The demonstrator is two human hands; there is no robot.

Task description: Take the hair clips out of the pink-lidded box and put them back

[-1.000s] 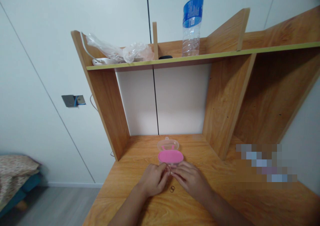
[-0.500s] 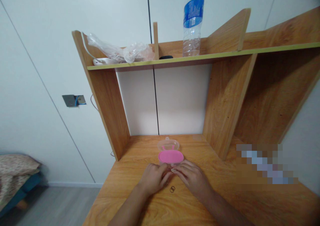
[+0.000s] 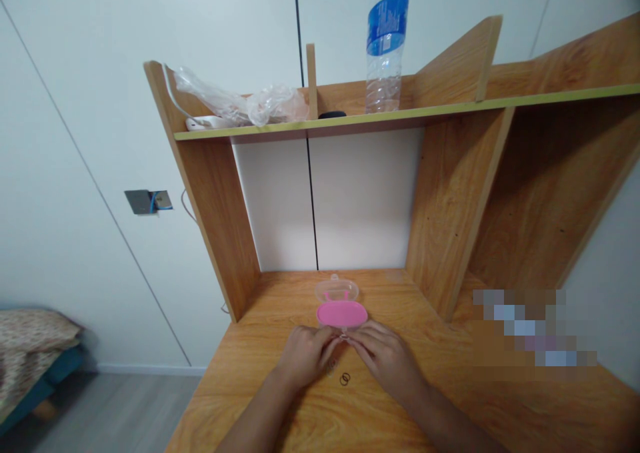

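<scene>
My left hand point(image 3: 305, 356) and my right hand point(image 3: 385, 357) meet just in front of a small oval box. Their fingertips pinch a small pale loop point(image 3: 344, 337) between them; its exact kind is too small to tell. The box has a pink oval top surface point(image 3: 342, 313), and its clear lid point(image 3: 337, 291) is swung back behind it. My fingers hide part of the box's front. Below the fingers lie two thin dark rings point(image 3: 345, 379), overlapping on the desk. Beside my left hand are some faint pale rings point(image 3: 332, 368).
The wooden desk point(image 3: 240, 399) carries a shelf unit point(image 3: 350, 125) at its back. On the shelf stand a water bottle point(image 3: 386, 46) and a crumpled plastic bag point(image 3: 265, 105). At the right, a pixelated patch covers something. A bed corner point(image 3: 35, 346) shows at far left.
My fingertips have shifted slightly around the pale loop. My left fingers have drawn up a little, so the pale rings on the desk show more. The box has stayed put.
</scene>
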